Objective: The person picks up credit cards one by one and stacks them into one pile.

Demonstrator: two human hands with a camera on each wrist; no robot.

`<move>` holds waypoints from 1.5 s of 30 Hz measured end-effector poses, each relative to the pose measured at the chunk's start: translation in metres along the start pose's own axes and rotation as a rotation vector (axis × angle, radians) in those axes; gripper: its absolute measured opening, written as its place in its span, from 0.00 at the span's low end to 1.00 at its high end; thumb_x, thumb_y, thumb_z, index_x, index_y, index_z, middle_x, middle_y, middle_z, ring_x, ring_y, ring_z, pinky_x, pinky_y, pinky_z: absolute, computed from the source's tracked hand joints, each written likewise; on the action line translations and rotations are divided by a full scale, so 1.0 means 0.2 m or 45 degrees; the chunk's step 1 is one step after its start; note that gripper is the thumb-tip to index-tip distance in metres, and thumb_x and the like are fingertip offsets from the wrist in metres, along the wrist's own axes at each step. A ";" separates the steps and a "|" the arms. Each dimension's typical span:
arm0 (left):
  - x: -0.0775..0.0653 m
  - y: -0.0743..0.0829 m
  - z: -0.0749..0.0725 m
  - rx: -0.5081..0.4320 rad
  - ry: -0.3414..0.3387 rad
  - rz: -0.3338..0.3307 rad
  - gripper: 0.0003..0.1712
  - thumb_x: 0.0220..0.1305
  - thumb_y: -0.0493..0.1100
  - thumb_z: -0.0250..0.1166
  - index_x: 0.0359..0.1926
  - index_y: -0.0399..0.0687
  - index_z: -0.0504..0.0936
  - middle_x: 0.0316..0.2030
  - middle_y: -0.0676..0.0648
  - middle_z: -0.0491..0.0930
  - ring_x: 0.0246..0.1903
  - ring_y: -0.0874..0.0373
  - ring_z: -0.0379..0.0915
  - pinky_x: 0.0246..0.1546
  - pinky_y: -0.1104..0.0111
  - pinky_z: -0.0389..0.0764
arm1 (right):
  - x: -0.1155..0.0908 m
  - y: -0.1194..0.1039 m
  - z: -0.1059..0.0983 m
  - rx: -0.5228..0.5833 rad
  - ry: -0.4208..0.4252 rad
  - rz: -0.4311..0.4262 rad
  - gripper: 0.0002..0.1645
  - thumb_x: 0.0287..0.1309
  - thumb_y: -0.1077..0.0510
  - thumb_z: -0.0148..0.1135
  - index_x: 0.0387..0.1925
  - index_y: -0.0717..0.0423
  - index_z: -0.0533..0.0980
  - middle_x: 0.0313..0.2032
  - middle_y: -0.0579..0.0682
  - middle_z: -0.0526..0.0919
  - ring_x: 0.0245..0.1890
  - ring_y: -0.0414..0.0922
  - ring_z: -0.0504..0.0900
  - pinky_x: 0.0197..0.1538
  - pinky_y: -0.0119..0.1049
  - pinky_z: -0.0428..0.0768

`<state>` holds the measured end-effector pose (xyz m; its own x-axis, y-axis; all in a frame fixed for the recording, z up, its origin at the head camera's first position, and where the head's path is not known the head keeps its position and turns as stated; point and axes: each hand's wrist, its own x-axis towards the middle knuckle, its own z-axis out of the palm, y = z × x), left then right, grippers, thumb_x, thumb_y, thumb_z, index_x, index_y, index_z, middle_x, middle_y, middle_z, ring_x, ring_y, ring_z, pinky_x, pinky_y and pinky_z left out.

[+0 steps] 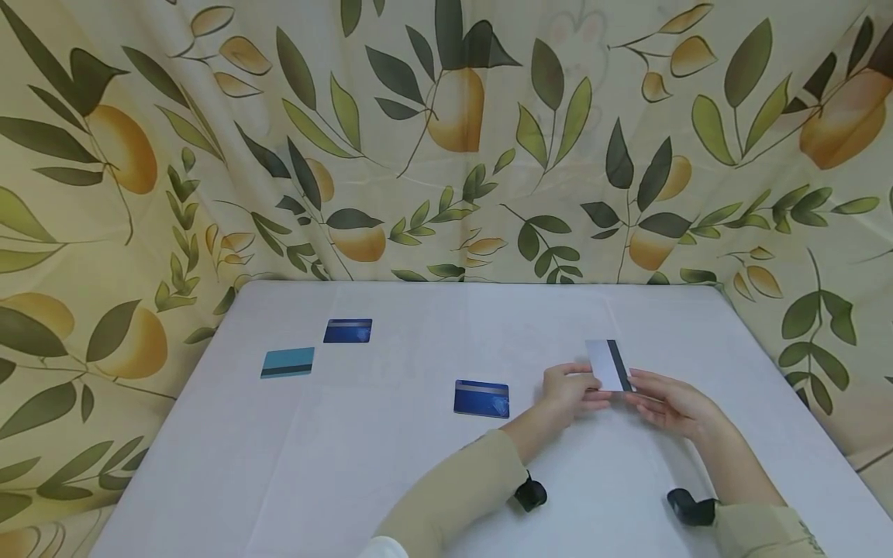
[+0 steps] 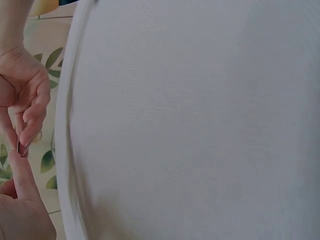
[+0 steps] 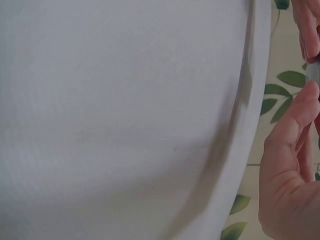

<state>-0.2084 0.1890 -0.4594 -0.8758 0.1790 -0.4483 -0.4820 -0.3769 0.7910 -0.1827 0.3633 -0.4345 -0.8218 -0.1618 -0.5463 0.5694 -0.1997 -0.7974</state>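
Both left grip point(image 1: 574, 394) and right grip point(image 1: 675, 404) pinch a white card point(image 1: 604, 364) by its edges, well inside the table's point(image 1: 732, 364) right edge.

dim wrist views; soft shadows

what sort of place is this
Probably an indoor tabletop recording setup, though the pictures can't confirm the wider room: a white-covered table, leaf-and-fruit-print fabric behind it, and a black wrist camera at the right sleeve.
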 end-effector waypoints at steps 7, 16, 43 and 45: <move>-0.01 0.07 -0.07 0.053 -0.090 0.001 0.10 0.51 0.27 0.62 0.36 0.37 0.79 0.27 0.37 0.82 0.30 0.39 0.80 0.27 0.55 0.83 | 0.00 -0.03 0.04 -0.064 -0.004 -0.008 0.11 0.60 0.58 0.57 0.28 0.38 0.79 0.32 0.43 0.83 0.33 0.40 0.84 0.36 0.29 0.82; 0.02 0.21 -0.21 0.108 -0.140 -0.092 0.10 0.51 0.32 0.65 0.37 0.37 0.79 0.28 0.41 0.82 0.31 0.43 0.81 0.29 0.58 0.83 | -0.01 -0.05 0.11 -0.266 -0.055 0.016 0.06 0.59 0.57 0.58 0.37 0.44 0.79 0.34 0.47 0.83 0.34 0.42 0.83 0.38 0.30 0.82; 0.00 0.41 -0.51 0.633 -0.430 -0.341 0.03 0.54 0.35 0.65 0.28 0.38 0.81 0.24 0.42 0.83 0.19 0.57 0.79 0.21 0.71 0.82 | 0.02 -0.05 0.28 -0.561 -0.195 0.033 0.13 0.58 0.57 0.59 0.44 0.55 0.79 0.34 0.48 0.83 0.32 0.42 0.82 0.33 0.29 0.82; 0.00 0.40 -0.51 0.619 -0.422 -0.331 0.03 0.54 0.35 0.65 0.29 0.38 0.81 0.25 0.41 0.83 0.19 0.57 0.80 0.22 0.71 0.82 | 0.02 -0.05 0.29 -0.562 -0.170 0.027 0.14 0.58 0.56 0.59 0.45 0.56 0.78 0.35 0.48 0.82 0.33 0.42 0.81 0.34 0.29 0.82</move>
<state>-0.2446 0.0654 -0.4382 -0.6532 0.5101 -0.5596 -0.5686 0.1575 0.8074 -0.1910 0.3086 -0.4144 -0.7837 -0.2905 -0.5490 0.4992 0.2312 -0.8350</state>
